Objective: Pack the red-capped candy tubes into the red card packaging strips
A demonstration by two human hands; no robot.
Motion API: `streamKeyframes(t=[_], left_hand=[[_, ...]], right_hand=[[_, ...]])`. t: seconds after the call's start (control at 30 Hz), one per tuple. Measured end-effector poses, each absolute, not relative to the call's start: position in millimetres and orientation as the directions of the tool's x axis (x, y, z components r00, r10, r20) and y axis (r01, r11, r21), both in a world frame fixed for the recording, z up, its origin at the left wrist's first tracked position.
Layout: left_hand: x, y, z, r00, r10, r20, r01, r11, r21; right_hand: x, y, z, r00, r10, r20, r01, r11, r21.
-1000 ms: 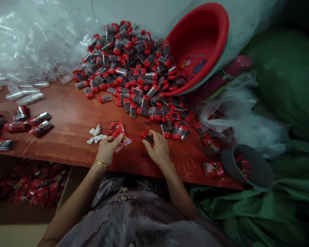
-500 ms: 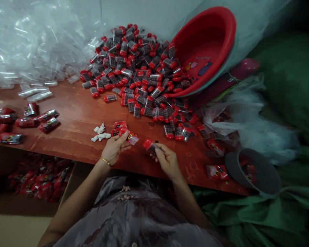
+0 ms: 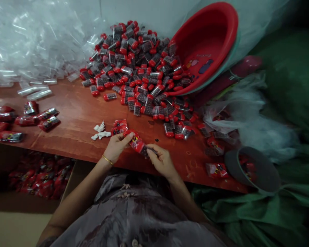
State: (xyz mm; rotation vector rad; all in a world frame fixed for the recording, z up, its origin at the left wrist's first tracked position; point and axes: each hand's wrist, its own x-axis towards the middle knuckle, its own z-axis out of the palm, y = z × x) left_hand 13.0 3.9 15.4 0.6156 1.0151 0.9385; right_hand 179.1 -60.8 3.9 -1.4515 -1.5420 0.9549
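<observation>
Both hands meet above the desk (image 3: 74, 120) edge: left hand (image 3: 115, 149) pinches a red printed sleeve (image 3: 136, 143), right hand (image 3: 161, 160) pinches the capsule (image 3: 145, 151) at its mouth; capsule pile (image 3: 139, 65) lies well beyond.

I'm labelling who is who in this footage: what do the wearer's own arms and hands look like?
Both forearms are bare, with no sleeves in view and no gloves. The left hand has a thin gold bangle at the wrist; the right hand wears nothing visible. Below them shows a grey patterned garment.
</observation>
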Motion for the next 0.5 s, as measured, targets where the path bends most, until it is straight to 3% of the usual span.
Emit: streamKeyframes(t=[0.23,0.37,0.5], left_hand=[[24.8,-4.8,7.5,0.201,0.898,-0.391,-0.417,0.440,0.795],[32.0,-10.6,-4.4,0.126,0.923,-0.363,-0.473,0.377,0.796],[35.6,-13.8,-6.8,0.117,0.916,-0.383,-0.502,0.387,0.773]], right_hand=[[165.5,-59.4,-7.1,0.033,0.997,-0.068,0.196,-0.073,-0.978],[153.4,-58.6,-16.3,0.185,0.983,0.005,0.235,-0.040,-0.971],[144.7,-55.3,-17.2,0.202,0.979,-0.021,0.191,-0.061,-0.980]])
